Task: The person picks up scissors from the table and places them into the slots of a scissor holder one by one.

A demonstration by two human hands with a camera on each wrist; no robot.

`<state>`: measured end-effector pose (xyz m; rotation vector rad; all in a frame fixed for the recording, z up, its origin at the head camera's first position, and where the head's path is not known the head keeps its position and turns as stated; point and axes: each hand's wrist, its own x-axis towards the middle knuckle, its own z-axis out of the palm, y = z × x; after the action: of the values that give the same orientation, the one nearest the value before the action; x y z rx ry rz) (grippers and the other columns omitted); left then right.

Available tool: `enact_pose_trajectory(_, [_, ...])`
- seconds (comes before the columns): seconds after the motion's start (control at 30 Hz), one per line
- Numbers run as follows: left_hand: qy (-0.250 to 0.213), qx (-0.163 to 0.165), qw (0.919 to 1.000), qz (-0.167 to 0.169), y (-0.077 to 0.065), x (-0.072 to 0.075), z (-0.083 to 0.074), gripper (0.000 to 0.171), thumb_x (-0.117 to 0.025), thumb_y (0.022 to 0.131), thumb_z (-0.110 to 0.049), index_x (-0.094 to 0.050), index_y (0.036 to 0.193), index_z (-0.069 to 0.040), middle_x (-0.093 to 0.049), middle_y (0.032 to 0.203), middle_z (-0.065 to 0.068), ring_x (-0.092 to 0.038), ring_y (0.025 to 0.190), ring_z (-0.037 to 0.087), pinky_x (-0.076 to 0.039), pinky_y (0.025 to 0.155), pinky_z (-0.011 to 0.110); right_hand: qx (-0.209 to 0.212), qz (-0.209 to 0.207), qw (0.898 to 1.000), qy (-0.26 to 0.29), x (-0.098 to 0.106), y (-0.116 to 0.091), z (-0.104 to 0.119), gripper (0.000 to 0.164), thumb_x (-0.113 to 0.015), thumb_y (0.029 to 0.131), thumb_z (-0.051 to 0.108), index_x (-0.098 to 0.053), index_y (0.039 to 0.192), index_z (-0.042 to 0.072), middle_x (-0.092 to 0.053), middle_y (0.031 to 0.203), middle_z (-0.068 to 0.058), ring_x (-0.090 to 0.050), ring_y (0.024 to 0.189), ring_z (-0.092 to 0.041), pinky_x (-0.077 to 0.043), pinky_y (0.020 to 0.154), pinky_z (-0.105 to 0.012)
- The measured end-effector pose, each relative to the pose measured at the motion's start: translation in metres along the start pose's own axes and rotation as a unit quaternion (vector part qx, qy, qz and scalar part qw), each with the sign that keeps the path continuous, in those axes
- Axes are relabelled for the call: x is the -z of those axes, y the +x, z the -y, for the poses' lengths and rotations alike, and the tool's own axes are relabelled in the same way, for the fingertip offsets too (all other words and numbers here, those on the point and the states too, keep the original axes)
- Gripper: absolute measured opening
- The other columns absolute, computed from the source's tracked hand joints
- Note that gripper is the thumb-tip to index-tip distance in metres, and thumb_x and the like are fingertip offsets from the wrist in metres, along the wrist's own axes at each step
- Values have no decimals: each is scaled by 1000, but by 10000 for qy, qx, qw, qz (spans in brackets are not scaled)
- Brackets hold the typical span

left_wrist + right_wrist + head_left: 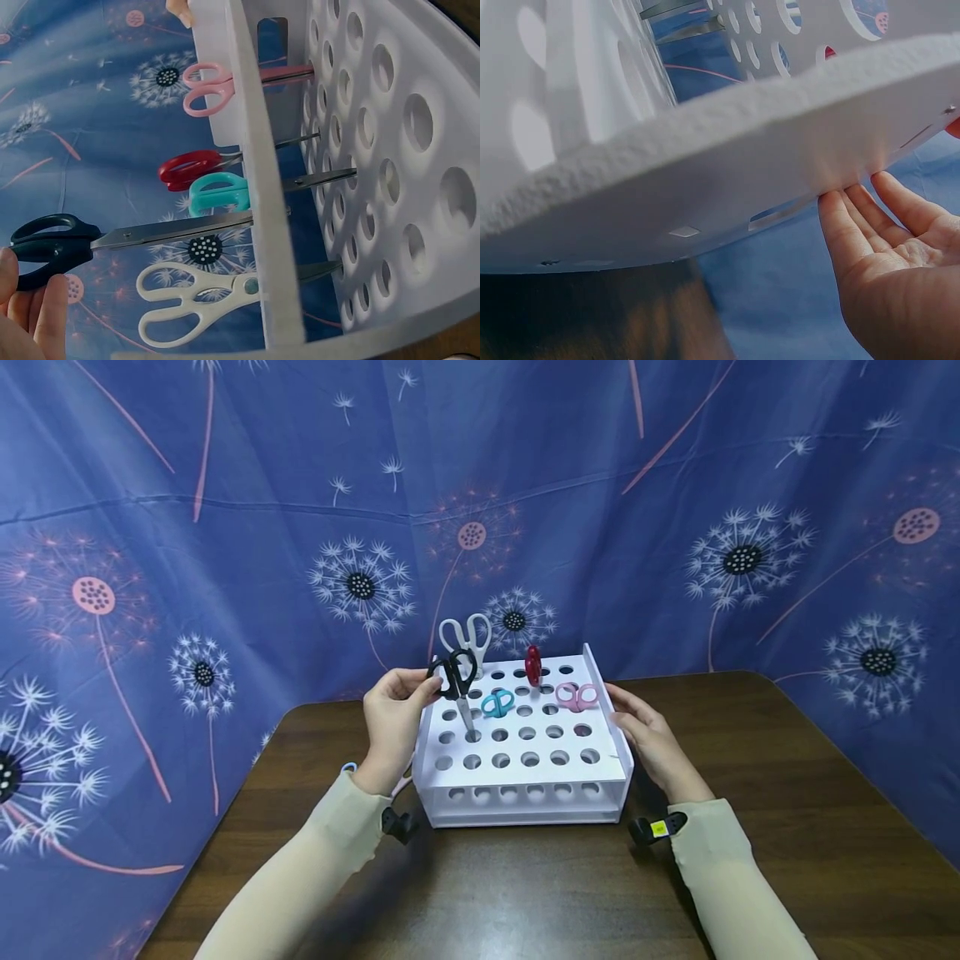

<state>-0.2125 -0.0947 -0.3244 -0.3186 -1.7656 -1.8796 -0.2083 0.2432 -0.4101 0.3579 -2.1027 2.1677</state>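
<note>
A white rack (517, 817) with rows of round holes stands on the table. My left hand (397, 717) pinches the handle of black-handled scissors (172, 229), which slant with their blades down and the tip at a hole left of centre. White scissors (241, 288), red scissors (533, 667), turquoise scissors (241, 196) and pink scissors (204, 88) stand in other holes, handles up. Against the rack's right side panel, my right hand (660, 747) rests its extended fingertips (832, 201), as the right wrist view shows.
The brown wooden table (495, 893) reaches back to a blue curtain (600, 552) with dandelion prints. Beside the rack's left side, partly behind my left wrist, a pale handle-like loop (402, 783) and a small blue curved piece (348, 767) show.
</note>
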Motion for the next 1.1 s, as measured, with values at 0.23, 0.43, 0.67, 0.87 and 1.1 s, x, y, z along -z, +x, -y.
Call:
enact_pose_trajectory(0.23, [205, 210, 9995, 101, -6, 0, 5, 19, -77, 80, -1, -67, 90, 11, -70, 74, -1, -68, 64, 7, -58, 66, 25, -14, -4, 10000, 28, 0, 0, 1, 53, -49, 100, 15, -34, 148, -2, -55, 126, 7, -57, 107, -2, -50, 85, -15])
enact_pose_trajectory(0.43, [341, 366, 9984, 265, -10, -1, 9, 16, -76, 79, 2, -67, 89, 10, -71, 74, 7, -68, 65, 5, -59, 66, 27, -50, -40, 10000, 25, -2, 0, 3, 53, -49, 100, 15, -34, 147, -2, -55, 125, 6, -56, 106, -2, -49, 86, -16])
enact_pose_trajectory(0.67, [662, 428, 9957, 497, -11, -1, 13, 15, -77, 77, 3, -67, 86, 9, -71, 73, 12, -69, 61, 11, -58, 63, 25, -66, -38, 10000, -4, -3, -1, 5, 53, -49, 100, 15, -34, 148, -2, -54, 127, 2, -56, 107, -3, -49, 86, -16])
enact_pose_trajectory(0.87, [852, 548, 9931, 583, -13, -1, 15, 14, -77, 78, 2, -67, 86, 8, -71, 74, 14, -67, 61, 3, -58, 63, 25, -33, -3, 10000, 36, -1, 0, 3, 53, -49, 100, 15, -33, 148, -2, -54, 126, 3, -56, 107, -3, -50, 85, -16])
enact_pose_trajectory(1.1, [1229, 734, 9874, 679, -15, -2, 13, 16, -78, 78, -1, -69, 88, 6, -71, 76, 17, -68, 63, 7, -57, 63, 22, -72, 3, 10000, 19, 0, 0, 1, 53, -48, 100, 15, -34, 148, -1, -53, 128, 4, -56, 108, -3, -50, 85, -15])
